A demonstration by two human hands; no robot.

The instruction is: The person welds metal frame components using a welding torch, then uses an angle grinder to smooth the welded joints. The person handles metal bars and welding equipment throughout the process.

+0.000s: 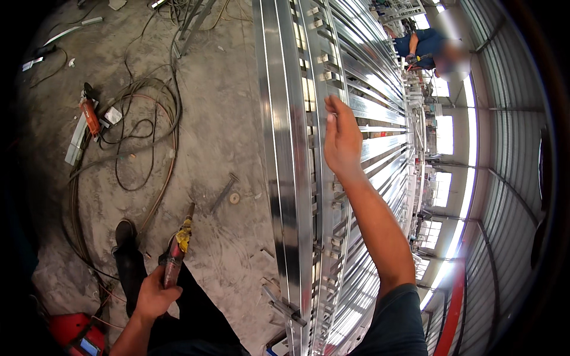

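Low at my left side, my left hand (157,293) is closed around the red handle of a welding torch (176,252). Yellow wrapping covers its neck, and its narrow metal nozzle points away from me, over the floor. On the other side, my right hand (344,139) reaches out above a long frame of shiny metal profiles (284,136). Its fingers are loosely bent, with the thumb apart from them and nothing visible in the grasp. Whether that hand touches the metal I cannot tell. Short metal pieces (329,77) stick out along the frame below it.
An orange power tool (89,115) lies beside coiled cables (169,127) on the concrete floor. A hammer (224,193) and a small round disc (234,197) lie nearer the frame. A red machine with a screen (74,332) stands lower left. Another person (424,47) works at the far right.
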